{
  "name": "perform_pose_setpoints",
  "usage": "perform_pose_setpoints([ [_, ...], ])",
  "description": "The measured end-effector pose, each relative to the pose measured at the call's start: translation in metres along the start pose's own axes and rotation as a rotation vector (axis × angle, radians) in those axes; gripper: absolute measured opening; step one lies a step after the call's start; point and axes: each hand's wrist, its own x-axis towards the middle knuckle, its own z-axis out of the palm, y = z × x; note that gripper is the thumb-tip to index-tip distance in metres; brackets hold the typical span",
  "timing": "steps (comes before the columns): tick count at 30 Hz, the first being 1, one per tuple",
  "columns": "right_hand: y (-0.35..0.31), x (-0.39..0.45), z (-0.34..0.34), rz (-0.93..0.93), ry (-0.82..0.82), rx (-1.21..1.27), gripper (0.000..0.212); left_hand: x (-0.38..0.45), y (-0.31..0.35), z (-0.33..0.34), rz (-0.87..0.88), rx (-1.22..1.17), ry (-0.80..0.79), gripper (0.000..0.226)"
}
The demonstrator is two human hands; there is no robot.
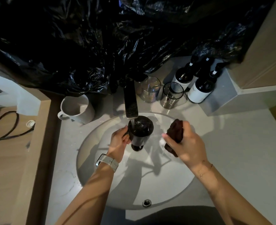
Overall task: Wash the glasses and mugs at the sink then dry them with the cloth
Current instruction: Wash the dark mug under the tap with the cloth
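Note:
My left hand grips the handle of a black mug and holds it upright over the round white sink, right under the dark tap. Water fills the mug. My right hand grips a dark brown cloth just right of the mug, apart from it. A white mug stands on the counter at the left of the tap. Two clear glasses, one plain and one with a dark rim, stand behind the sink on the right.
Three dark pump bottles with white labels stand at the back right. A black plastic sheet covers the wall above the tap. A wooden ledge with a black cable runs along the left. The overflow hole sits at the sink's near edge.

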Motion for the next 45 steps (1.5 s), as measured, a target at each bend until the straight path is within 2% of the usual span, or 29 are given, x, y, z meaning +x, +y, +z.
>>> perform_pose_setpoints([
  [3,-0.027,0.015,-0.013,-0.046,0.022,0.033,0.057,-0.006,0.001,-0.007,0.033,0.002,0.005,0.048],
  [6,-0.058,0.033,-0.029,-0.257,-0.037,-0.109,0.091,-0.011,0.004,-0.009,0.037,0.002,0.02,0.044],
  [7,-0.068,0.039,-0.032,-0.345,-0.041,-0.194,0.095,-0.013,0.006,-0.009,0.038,0.003,0.027,0.044],
  [9,-0.085,0.05,-0.032,-0.437,-0.066,-0.298,0.094,-0.015,0.008,-0.008,0.039,-0.006,0.04,0.046],
  [12,-0.1,0.066,-0.025,-0.44,-0.083,-0.375,0.084,-0.018,0.011,-0.008,0.038,-0.007,0.045,0.048],
  [16,-0.1,0.066,-0.016,-0.32,-0.081,-0.245,0.072,-0.022,0.014,-0.013,0.084,0.059,0.014,0.048],
  [19,-0.083,0.054,-0.011,-0.32,-0.088,-0.216,0.075,-0.03,0.018,-0.019,0.142,0.153,-0.038,0.042],
  [21,-0.071,0.043,-0.01,-0.288,-0.085,-0.105,0.074,-0.036,0.02,-0.022,0.178,0.265,-0.072,0.044],
  [23,-0.058,0.028,-0.01,-0.167,-0.084,0.082,0.065,-0.044,0.022,-0.022,0.17,0.399,-0.054,0.048],
  [26,-0.028,0.005,-0.002,-0.072,-0.033,0.201,0.047,-0.051,0.024,-0.021,0.215,0.643,-0.014,0.032],
  [28,-0.009,-0.008,0.004,-0.054,-0.021,0.2,0.037,-0.053,0.025,-0.021,0.311,0.88,-0.025,0.024],
  [30,0.006,-0.02,0.01,0.011,-0.033,0.216,0.031,-0.056,0.028,-0.02,0.441,1.156,-0.05,0.025],
  [34,0.02,-0.04,0.018,0.176,-0.164,0.401,0.016,-0.057,0.038,-0.012,0.591,1.502,-0.072,0.023],
  [38,0.032,-0.05,0.021,0.199,-0.178,0.373,0.018,-0.058,0.045,0.001,0.635,1.781,-0.13,0.02],
  [42,0.03,-0.052,0.019,0.22,-0.235,0.362,0.036,-0.058,0.044,0.007,0.645,2.028,-0.178,0.026],
  [45,0.03,-0.052,0.019,0.24,-0.253,0.368,0.027,-0.062,0.041,0.003,0.651,2.096,-0.191,0.024],
])
